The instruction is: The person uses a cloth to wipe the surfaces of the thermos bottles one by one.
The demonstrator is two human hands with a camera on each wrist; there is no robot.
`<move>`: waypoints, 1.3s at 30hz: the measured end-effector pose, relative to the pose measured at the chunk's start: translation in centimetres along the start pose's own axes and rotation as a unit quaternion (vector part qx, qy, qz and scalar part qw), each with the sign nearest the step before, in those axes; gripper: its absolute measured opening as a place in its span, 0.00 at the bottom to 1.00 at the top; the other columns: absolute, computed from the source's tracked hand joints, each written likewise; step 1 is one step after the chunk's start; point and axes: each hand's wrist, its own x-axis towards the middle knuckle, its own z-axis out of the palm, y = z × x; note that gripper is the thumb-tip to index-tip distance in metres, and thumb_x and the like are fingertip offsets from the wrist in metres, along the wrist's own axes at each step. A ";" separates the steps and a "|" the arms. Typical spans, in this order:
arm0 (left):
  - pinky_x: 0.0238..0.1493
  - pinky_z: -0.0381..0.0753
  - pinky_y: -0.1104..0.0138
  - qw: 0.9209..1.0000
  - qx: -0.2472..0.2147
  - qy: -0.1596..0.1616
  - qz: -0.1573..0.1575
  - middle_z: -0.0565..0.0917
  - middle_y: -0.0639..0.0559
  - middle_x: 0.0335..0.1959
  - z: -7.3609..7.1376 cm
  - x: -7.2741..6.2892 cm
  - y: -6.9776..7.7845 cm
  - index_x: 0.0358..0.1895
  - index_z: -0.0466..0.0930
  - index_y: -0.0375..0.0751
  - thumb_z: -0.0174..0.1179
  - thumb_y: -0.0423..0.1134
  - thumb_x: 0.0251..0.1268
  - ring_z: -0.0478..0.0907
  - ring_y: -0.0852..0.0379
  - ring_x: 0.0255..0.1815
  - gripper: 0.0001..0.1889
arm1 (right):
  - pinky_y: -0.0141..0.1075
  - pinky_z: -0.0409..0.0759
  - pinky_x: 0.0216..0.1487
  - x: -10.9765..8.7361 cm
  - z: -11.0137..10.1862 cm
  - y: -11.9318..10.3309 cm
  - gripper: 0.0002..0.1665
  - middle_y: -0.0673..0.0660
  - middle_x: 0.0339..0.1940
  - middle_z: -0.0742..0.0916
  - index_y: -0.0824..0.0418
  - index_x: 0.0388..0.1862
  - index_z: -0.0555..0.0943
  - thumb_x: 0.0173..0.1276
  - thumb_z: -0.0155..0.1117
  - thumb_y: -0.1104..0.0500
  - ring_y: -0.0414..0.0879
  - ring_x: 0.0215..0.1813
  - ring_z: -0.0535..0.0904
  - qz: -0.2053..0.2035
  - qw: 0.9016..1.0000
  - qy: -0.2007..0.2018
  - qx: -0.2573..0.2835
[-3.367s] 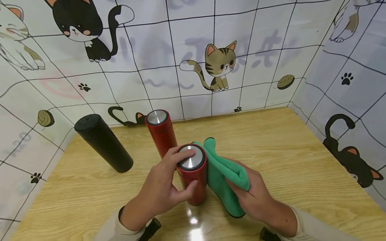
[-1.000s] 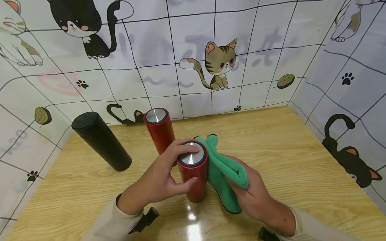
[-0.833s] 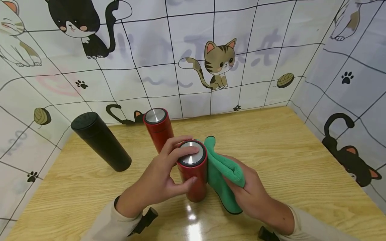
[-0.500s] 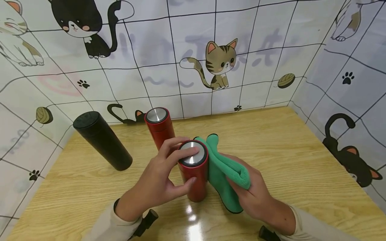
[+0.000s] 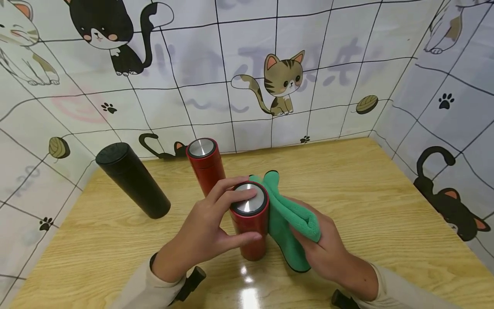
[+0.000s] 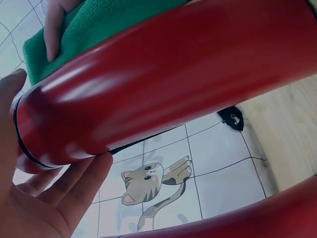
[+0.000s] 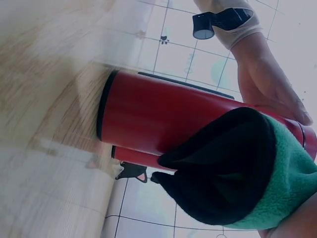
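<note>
A red thermos with a silver-topped lid stands upright near the table's front middle. My left hand grips its upper end, one finger lying on the lid and the thumb across the front. In the left wrist view, more fingertips touch the side near the lid. My right hand holds a folded green cloth against the thermos's right side. The right wrist view shows the cloth's dark inner fold beside the red thermos wall. The fingers under the cloth are mostly hidden.
A second red thermos stands just behind the gripped one, partly hidden by the left hand. Farther left is an upright black thermos. The wooden table meets a cat-print backdrop at the back and sides.
My left thumb has slid a little rightward across the thermos front, and a second finger now shows behind the lid. The right hand and cloth stay at the thermos's right side.
</note>
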 end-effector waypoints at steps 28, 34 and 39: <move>0.59 0.82 0.62 0.995 -0.095 -0.025 -0.012 0.65 0.44 0.70 -0.5 0.1 -0.1 0.66 0.76 0.51 0.71 0.43 0.62 0.76 0.51 0.64 0.28 | 0.32 0.78 0.64 0.5 0.1 -0.3 0.31 0.56 0.67 0.81 0.62 0.71 0.72 0.70 0.54 0.77 0.40 0.69 0.77 0.039 0.999 0.010 0.004; 0.61 0.81 0.61 0.994 -0.105 -0.033 -0.007 0.65 0.46 0.71 -0.5 0.0 -0.1 0.68 0.73 0.51 0.68 0.41 0.64 0.74 0.52 0.65 0.28 | 0.31 0.77 0.64 0.5 0.2 -0.5 0.31 0.55 0.68 0.80 0.59 0.72 0.71 0.72 0.55 0.74 0.39 0.69 0.76 0.065 0.998 -0.003 -0.003; 0.64 0.79 0.60 0.994 -0.099 -0.037 0.005 0.65 0.46 0.73 -0.3 0.0 -0.2 0.68 0.71 0.51 0.65 0.41 0.67 0.72 0.51 0.69 0.27 | 0.31 0.78 0.64 0.4 0.2 -0.5 0.31 0.57 0.67 0.80 0.63 0.71 0.72 0.70 0.53 0.78 0.40 0.69 0.76 0.034 0.999 0.017 0.001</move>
